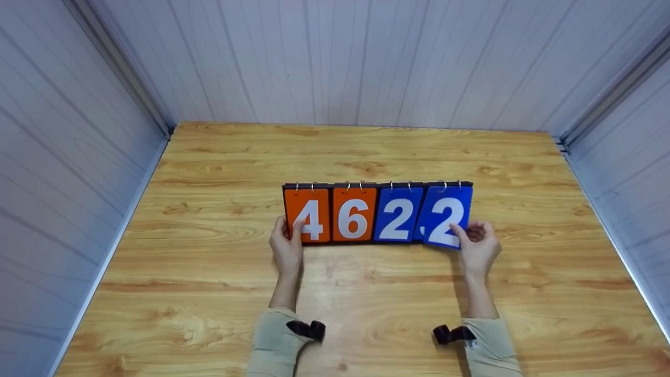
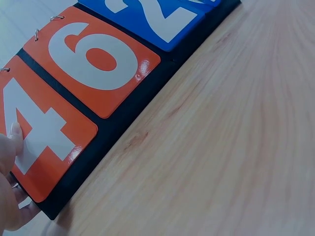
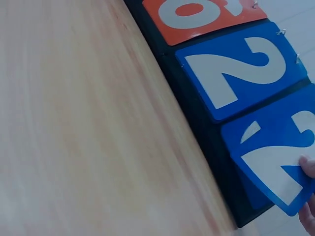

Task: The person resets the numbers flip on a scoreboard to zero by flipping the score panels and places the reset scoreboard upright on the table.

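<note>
A flip scoreboard [image 1: 331, 220] with a black backing stands on the table, showing 4 and 6 on orange cards and 2 and 2 on blue cards. My left hand [image 1: 287, 247] grips its left end, the thumb lying over the orange 4 card [image 2: 47, 128] and the fingers behind the board. At the other end my right hand [image 1: 480, 250] pinches the lower right corner of the rightmost blue 2 card [image 1: 445, 215]. That card is tilted and lifted off the stack; part of another blue card [image 3: 251, 184] with a white mark shows beneath it.
Metal rings [image 1: 410, 185] hold the cards along the board's top edge. The wooden table [image 1: 366, 298] is bounded by white panel walls [image 1: 335, 63] at the back and sides. Black wrist cameras [image 1: 309, 330] sit on both beige sleeves [image 1: 277, 345].
</note>
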Demonstrator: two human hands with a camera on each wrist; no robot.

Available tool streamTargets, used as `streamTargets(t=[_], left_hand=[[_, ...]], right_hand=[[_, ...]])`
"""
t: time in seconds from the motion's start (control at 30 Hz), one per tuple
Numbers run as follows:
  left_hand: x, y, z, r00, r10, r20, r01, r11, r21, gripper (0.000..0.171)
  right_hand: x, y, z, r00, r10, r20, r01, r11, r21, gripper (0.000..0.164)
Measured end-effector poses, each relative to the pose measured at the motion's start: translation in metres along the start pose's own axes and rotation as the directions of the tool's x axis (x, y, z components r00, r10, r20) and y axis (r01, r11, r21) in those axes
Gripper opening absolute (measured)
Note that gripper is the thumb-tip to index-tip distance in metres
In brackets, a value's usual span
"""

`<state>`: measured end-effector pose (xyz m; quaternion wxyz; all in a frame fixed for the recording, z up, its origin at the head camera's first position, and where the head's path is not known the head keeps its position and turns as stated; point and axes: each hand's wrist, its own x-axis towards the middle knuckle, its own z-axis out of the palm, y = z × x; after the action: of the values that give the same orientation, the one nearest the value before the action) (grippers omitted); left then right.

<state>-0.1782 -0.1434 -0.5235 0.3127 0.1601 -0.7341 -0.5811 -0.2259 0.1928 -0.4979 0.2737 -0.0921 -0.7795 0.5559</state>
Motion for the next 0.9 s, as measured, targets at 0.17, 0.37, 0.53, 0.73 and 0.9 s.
streamTargets(t=[0.17, 0.37, 0.53, 0.73, 0.9], left_hand=[[0.0, 0.001, -0.001, 1.0, 0.001, -0.018, -0.001, 1.0, 0.008, 0.021], [0.0, 0.002, -0.001, 1.0, 0.013, -0.016, -0.013, 1.0, -0.014, 0.023], [0.0, 0.002, 0.0, 1.0, -0.015, -0.01, 0.015, 1.0, -0.011, 0.02], [0.0, 0.002, 0.0, 1.0, 0.001, -0.005, -0.001, 0.999, -0.033, 0.018], [0.0, 0.002, 0.0, 1.0, 0.005, -0.001, -0.005, 1.0, -0.024, 0.02]], right_hand=[[-0.001, -0.007, -0.013, 0.987, -0.093, 0.132, 0.079, 0.991, 0.109, 0.044], [0.016, 0.029, -0.026, 0.939, -0.23, 0.254, 0.154, 0.945, 0.287, 0.039], [0.023, 0.015, -0.04, 0.92, -0.214, 0.329, 0.084, 0.927, 0.366, 0.017], [0.027, -0.042, -0.057, 0.854, -0.29, 0.432, 0.086, 0.898, 0.432, 0.019], [0.037, -0.068, -0.057, 0.83, -0.388, 0.4, 0.208, 0.881, 0.424, 0.025]])
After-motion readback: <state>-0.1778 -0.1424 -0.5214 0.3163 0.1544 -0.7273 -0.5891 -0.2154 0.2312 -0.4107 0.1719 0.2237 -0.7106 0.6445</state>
